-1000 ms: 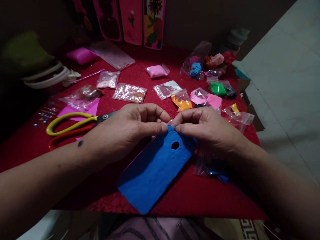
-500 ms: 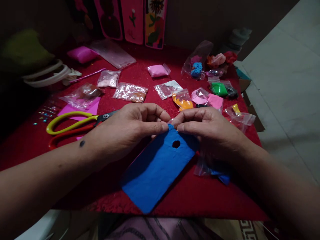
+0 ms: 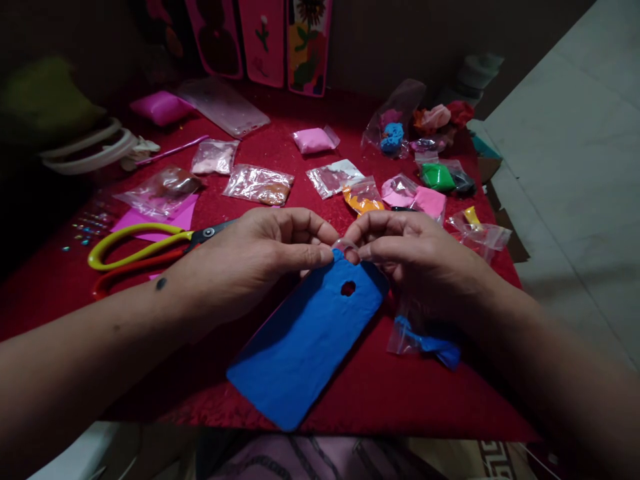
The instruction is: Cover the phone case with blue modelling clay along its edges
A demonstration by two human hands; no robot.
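Observation:
A phone case covered in blue clay point(image 3: 305, 340) lies on the red cloth point(image 3: 390, 393), with a round hole near its far end. My left hand point(image 3: 255, 257) pinches the far top edge of the case with thumb and forefinger. My right hand point(image 3: 420, 257) pinches the same edge from the other side, fingertips almost touching the left ones. A small plastic bag with blue clay point(image 3: 425, 340) lies under my right wrist.
Yellow-and-red scissors point(image 3: 145, 250) lie left of my hands on pink paper point(image 3: 150, 223). Several bags of coloured clay, such as orange point(image 3: 363, 197), green point(image 3: 436, 177) and pink point(image 3: 314, 140), are spread behind. Decorated cases point(image 3: 305, 43) stand at the back.
The blue case has turned slightly, its near end swinging left. My right fingers have shifted a little along the top edge; the blue clay bag shows more.

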